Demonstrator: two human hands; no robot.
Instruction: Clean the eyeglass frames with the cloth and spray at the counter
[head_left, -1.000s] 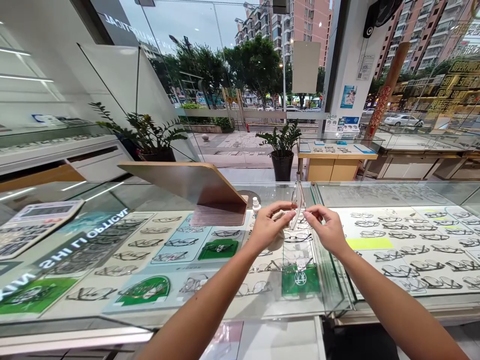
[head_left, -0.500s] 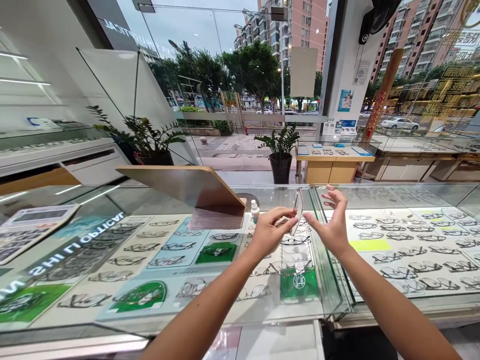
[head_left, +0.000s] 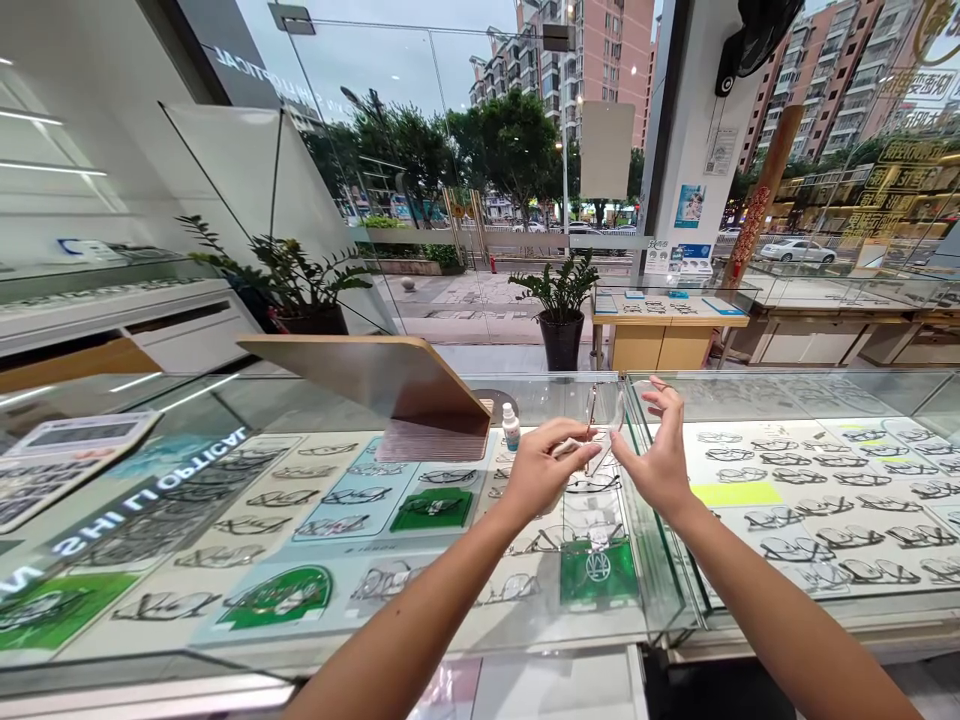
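Right hand has opened since a second ago, fingers spread. Above the counter, toward its far edge, the left hand pinches eyeglasses and pale cloth.

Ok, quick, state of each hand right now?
Left hand: closed, holding glasses, with what looks like a pale cloth.
Right hand: open, thumb close to the glasses; contact can't be told.
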